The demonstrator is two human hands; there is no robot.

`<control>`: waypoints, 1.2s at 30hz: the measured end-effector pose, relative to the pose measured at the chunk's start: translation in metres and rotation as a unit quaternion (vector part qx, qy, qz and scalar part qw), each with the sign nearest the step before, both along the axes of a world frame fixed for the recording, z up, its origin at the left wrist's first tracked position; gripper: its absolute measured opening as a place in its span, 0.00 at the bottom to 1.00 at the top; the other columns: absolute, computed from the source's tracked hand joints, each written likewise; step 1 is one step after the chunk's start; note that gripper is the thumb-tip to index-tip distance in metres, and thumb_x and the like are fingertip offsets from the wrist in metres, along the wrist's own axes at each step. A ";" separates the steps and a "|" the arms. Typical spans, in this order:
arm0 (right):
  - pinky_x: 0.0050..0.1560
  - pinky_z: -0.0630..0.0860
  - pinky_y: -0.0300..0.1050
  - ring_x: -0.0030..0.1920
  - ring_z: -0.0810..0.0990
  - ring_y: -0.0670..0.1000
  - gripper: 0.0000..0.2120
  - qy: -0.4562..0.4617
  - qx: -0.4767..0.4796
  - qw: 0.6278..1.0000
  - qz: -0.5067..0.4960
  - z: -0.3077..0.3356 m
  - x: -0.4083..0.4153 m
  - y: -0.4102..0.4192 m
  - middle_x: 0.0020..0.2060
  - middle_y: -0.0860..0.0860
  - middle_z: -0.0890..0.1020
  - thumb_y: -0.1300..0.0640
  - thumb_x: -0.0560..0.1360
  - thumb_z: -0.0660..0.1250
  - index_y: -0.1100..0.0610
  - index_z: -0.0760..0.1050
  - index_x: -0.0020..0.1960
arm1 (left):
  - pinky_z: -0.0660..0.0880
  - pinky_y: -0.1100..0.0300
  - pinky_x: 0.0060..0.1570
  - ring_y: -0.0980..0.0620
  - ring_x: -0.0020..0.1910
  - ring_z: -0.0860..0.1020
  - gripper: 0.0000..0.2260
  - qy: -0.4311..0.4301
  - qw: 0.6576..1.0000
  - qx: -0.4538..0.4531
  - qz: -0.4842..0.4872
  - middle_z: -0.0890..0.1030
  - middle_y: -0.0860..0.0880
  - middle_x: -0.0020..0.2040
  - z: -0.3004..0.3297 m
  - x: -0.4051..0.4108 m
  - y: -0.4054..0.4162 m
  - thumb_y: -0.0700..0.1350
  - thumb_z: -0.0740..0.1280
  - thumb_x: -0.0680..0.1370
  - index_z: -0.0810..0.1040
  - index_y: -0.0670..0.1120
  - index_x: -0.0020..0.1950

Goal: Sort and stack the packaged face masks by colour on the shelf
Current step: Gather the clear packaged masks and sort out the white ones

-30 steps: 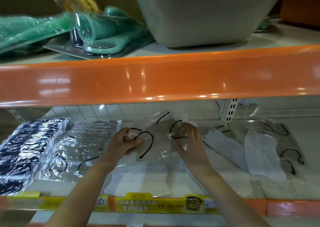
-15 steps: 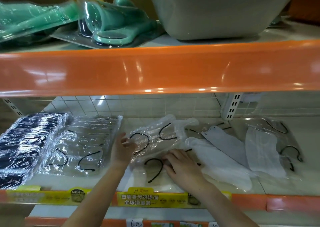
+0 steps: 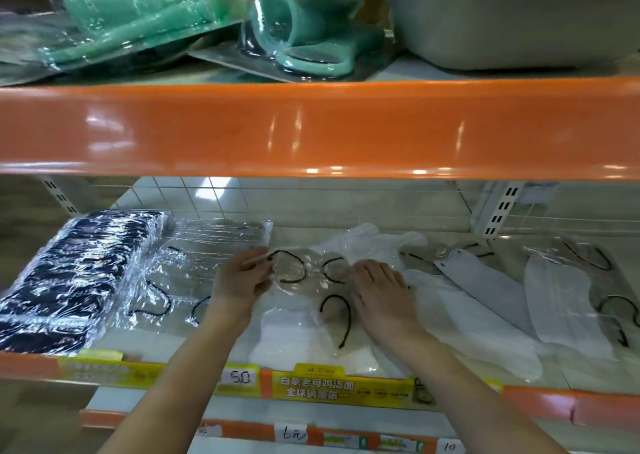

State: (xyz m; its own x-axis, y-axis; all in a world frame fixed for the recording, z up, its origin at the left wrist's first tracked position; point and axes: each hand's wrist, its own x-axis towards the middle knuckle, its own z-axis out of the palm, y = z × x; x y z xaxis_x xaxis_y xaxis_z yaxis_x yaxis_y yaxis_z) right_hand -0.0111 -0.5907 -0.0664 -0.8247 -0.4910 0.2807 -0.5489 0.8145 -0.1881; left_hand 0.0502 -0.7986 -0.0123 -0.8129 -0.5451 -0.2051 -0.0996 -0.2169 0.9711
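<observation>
Clear film: left hand (image 3: 239, 280) pinches the white mask packet (image 3: 298, 273) by its edge; right hand (image 3: 379, 289) lies flat, fingers straight, on its other side. Best square both edges between the fingertips before stacking it onto the white pile (image 3: 194, 263) just left of them.

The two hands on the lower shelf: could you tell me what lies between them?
Head view: a clear-wrapped white mask with black ear loops lies between left hand and right hand.

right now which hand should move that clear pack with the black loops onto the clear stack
Probably the left hand: it already pinches the clear pack at its left edge, right beside the clear stack. The right hand lies flat on it, farther away.
</observation>
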 end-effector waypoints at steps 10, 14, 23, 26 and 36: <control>0.68 0.57 0.45 0.71 0.60 0.50 0.31 -0.077 -0.028 0.995 0.057 0.028 0.013 -0.056 0.72 0.46 0.61 0.44 0.77 0.64 0.50 0.57 0.75 | 0.75 0.67 0.31 0.55 0.31 0.78 0.09 0.105 0.980 0.168 0.004 0.83 0.47 0.37 0.034 0.011 -0.046 0.29 0.60 0.77 0.78 0.39 0.50; 0.50 0.74 0.50 0.52 0.78 0.55 0.13 0.017 -0.098 0.994 0.055 0.028 0.016 -0.083 0.52 0.52 0.78 0.57 0.75 0.59 0.56 0.76 0.56 | 0.75 0.68 0.28 0.56 0.29 0.77 0.08 0.087 0.984 0.158 -0.006 0.82 0.47 0.35 0.034 0.018 -0.066 0.30 0.61 0.77 0.78 0.38 0.52; 0.43 0.68 0.43 0.42 0.76 0.52 0.06 0.107 -0.144 0.978 0.103 0.017 0.035 -0.130 0.42 0.51 0.77 0.61 0.73 0.63 0.57 0.78 0.46 | 0.66 0.63 0.49 0.48 0.51 0.74 0.08 0.042 0.887 -0.450 0.094 0.76 0.48 0.52 -0.006 0.046 -0.137 0.34 0.63 0.78 0.77 0.41 0.55; 0.40 0.73 0.47 0.41 0.75 0.55 0.18 0.116 -0.118 0.979 0.123 0.010 0.049 -0.149 0.42 0.54 0.77 0.72 0.60 0.72 0.59 0.78 0.47 | 0.66 0.62 0.48 0.47 0.50 0.75 0.06 0.092 0.813 -0.573 0.045 0.79 0.45 0.49 -0.019 0.060 -0.155 0.38 0.63 0.78 0.79 0.41 0.51; 0.45 0.77 0.49 0.49 0.76 0.56 0.22 0.052 -0.057 0.990 0.116 -0.024 0.088 -0.201 0.49 0.53 0.76 0.68 0.57 0.71 0.57 0.78 0.50 | 0.72 0.54 0.44 0.48 0.49 0.78 0.24 0.050 0.614 -0.769 -0.172 0.80 0.52 0.49 -0.065 0.094 -0.181 0.64 0.69 0.62 0.77 0.51 0.51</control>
State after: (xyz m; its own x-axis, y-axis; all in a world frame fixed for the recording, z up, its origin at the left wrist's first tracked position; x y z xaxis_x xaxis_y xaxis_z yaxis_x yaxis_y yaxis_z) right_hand 0.0774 -0.7920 -0.0902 -0.6574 -0.6241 0.4223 -0.7398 0.6412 -0.2040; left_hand 0.1443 -0.9799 -0.0768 -0.9009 0.1752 0.3971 0.1934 0.9811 0.0060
